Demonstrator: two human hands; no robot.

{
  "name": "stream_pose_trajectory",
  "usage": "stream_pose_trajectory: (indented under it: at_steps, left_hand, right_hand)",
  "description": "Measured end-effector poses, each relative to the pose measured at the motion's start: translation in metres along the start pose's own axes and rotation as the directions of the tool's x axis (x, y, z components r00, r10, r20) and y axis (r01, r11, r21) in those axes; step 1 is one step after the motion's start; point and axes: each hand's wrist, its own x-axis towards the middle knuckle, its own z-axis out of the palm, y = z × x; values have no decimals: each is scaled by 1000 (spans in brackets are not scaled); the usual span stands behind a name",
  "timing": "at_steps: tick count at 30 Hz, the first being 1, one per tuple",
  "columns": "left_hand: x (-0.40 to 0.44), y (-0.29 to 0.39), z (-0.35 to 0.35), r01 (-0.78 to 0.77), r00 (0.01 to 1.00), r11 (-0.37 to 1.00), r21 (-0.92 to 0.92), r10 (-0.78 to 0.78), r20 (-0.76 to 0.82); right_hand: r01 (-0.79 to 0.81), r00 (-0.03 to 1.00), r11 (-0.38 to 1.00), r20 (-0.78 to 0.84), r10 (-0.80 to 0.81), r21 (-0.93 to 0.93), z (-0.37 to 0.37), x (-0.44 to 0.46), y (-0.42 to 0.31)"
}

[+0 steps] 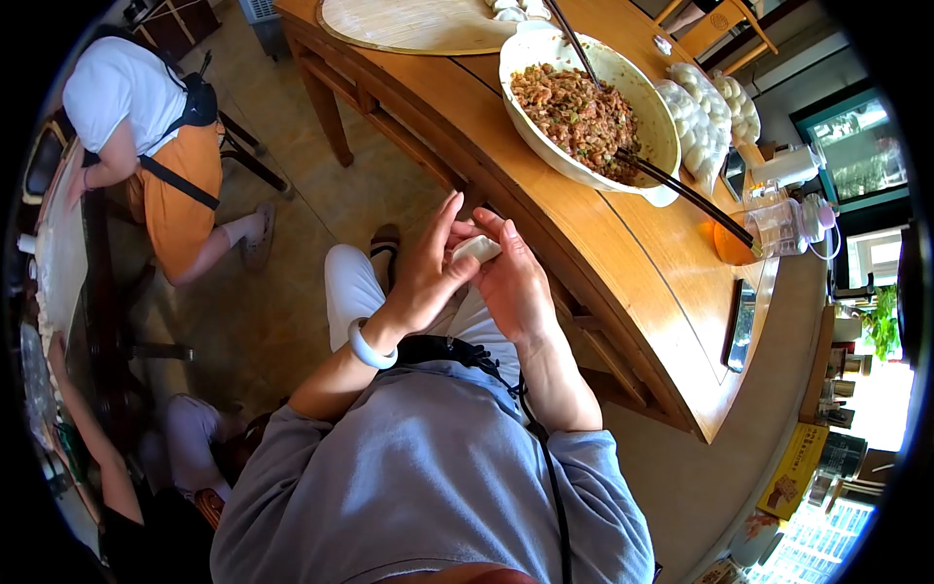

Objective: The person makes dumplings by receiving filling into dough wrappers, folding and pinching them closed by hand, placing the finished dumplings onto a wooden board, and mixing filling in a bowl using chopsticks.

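Observation:
Between my two hands, above my lap, is a small white dumpling (477, 249). My left hand (426, 273), with a pale bangle at the wrist, has its thumb and fingers against one side of the dough. My right hand (516, 282) grips the other side with thumb and fingers. Whether filling is inside cannot be seen. Beyond my hands, on the wooden table (603, 258), stands a white bowl (516, 102) of minced filling (574, 112). Dark chopsticks (681, 185) rest in the filling and over the bowl's rim.
A round board (409, 24) at the table's far end carries several dumplings (516, 10). Bags of white round items (696, 127), a jug of amber liquid (754, 234) and a phone (741, 326) lie to the right. Another person (126, 97) sits at a table on the left.

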Motion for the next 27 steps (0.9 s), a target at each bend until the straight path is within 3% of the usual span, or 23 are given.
stream_pose_trajectory:
  at_steps: [1,2,4,6,9,10,13,17,21,25,27]
  left_hand:
    - [0,-1,-1,122,992,959,-257,-109,65]
    - [-3,-1,6,179,979,867,-464,-205,-6]
    - [0,1,4,219,966,693,-687,-253,53]
    - [2,3,2,244,954,509,-825,-278,110]
    - [4,14,0,282,935,385,-879,-313,163]
    - [3,17,-1,289,924,344,-893,-345,166]
    - [1,12,-7,311,921,291,-905,-327,212]
    - [0,14,-10,346,912,246,-905,-313,264]
    - [0,20,-11,372,899,241,-896,-336,283]
    - [2,21,-10,375,901,292,-880,-340,271]
    - [2,21,-7,366,906,357,-859,-347,242]
  right_hand:
    - [37,999,998,-38,-39,-51,2,1,1]
    - [49,998,997,-30,-51,-60,2,1,2]
    - [178,983,928,8,-186,-327,1,2,12]
    - [250,966,746,112,-232,-618,6,-3,6]
    - [406,894,311,303,-330,-860,10,-6,0]
    - [440,862,248,329,-384,-863,9,-5,2]
    - [457,854,124,396,-337,-881,9,-8,-8]
    - [491,794,25,436,-423,-871,8,-10,-18]
    - [383,811,46,312,-496,-923,3,-16,-23]
    - [360,794,50,278,-540,-931,1,-16,-24]
    - [372,758,-43,330,-562,-927,-1,-15,-24]
